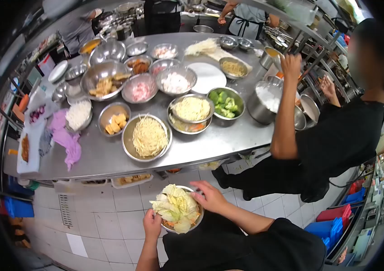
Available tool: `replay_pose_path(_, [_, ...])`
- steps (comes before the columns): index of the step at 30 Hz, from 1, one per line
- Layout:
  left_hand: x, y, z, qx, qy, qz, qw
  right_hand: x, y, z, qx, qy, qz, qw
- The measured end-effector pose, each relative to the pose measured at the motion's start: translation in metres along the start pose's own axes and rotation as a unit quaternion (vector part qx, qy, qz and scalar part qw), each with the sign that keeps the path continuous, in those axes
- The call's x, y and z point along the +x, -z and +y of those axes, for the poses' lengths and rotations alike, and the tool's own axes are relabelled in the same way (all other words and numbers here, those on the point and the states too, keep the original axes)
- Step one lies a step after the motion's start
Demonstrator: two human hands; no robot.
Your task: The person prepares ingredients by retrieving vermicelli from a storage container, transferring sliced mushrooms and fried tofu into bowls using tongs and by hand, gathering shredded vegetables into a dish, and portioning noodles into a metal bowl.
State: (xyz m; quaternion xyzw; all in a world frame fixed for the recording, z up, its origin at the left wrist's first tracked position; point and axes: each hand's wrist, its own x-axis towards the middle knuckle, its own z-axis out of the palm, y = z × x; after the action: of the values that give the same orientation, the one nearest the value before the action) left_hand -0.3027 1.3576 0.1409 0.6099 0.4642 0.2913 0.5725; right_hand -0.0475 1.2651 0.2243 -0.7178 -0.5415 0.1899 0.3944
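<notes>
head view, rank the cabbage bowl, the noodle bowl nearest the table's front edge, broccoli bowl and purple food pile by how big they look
1. Cabbage bowl and front noodle bowl: look alike; the former is nearer, so unsure.
2. Broccoli bowl.
3. Purple food pile.

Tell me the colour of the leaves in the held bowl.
The leaves are pale yellow-green, showing best in the head view.

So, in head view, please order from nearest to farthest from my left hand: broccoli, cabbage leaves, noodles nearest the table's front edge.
1. Cabbage leaves: just right of the left hand.
2. Noodles: ahead, on the table.
3. Broccoli: farther ahead, to the right.
</notes>
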Motion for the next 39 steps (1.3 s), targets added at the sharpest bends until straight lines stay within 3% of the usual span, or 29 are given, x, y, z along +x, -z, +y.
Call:
replay_pose_path(2, [0.005,0.000,0.030,-0.014,-0.012,-0.007,1.000,0.008,0.043,-0.007,0.109,-0.179,-0.186,0.960])
replay_pose_path(3, [0.005,-0.005,0.055,-0.009,-0.016,-0.005,1.000,0.009,0.058,-0.013,0.113,-0.174,-0.184,0.961])
replay_pose_path(5, [0.015,-0.022,0.121,-0.012,-0.018,-0.022,1.000,0.016,0.086,-0.020,0.175,-0.179,-0.162,0.954])
replay_pose_path(7, [0.026,-0.036,0.153,-0.008,-0.031,-0.038,0.999,0.028,0.104,-0.007,0.213,-0.117,-0.111,0.963])
replay_pose_path(11, [0.059,-0.037,0.182,-0.150,0.035,-0.161,0.975,0.071,0.144,0.009,0.227,-0.148,-0.067,0.960])
replay_pose_path(13, [0.072,-0.034,0.209,-0.269,0.050,-0.260,0.926,0.098,0.156,0.015,0.231,-0.141,-0.037,0.962])
replay_pose_path(17, [0.112,0.007,0.195,-0.172,0.062,-0.347,0.920,0.163,0.171,0.016,0.317,-0.152,0.082,0.933])
replay_pose_path(20, [0.137,0.029,0.192,-0.122,0.079,-0.377,0.915,0.218,0.175,0.023,0.284,-0.145,0.120,0.940])
replay_pose_path(24, [0.165,0.058,0.197,-0.106,0.105,-0.402,0.903,0.287,0.158,0.101,0.317,-0.152,0.242,0.904])
replay_pose_path(25, [0.170,0.062,0.201,-0.107,0.108,-0.405,0.902,0.306,0.161,0.116,0.333,-0.165,0.291,0.881])
replay_pose_path(28, [0.180,0.075,0.214,-0.110,0.115,-0.378,0.912,0.360,0.195,0.093,0.424,-0.152,0.242,0.860])
replay_pose_path(32, [0.189,0.079,0.212,-0.127,0.095,-0.331,0.930,0.443,0.226,0.120,0.388,-0.155,0.276,0.866])
replay_pose_path(39, [0.170,0.059,0.209,-0.147,0.118,-0.193,0.963,0.561,0.267,0.246,0.399,-0.157,0.264,0.864])
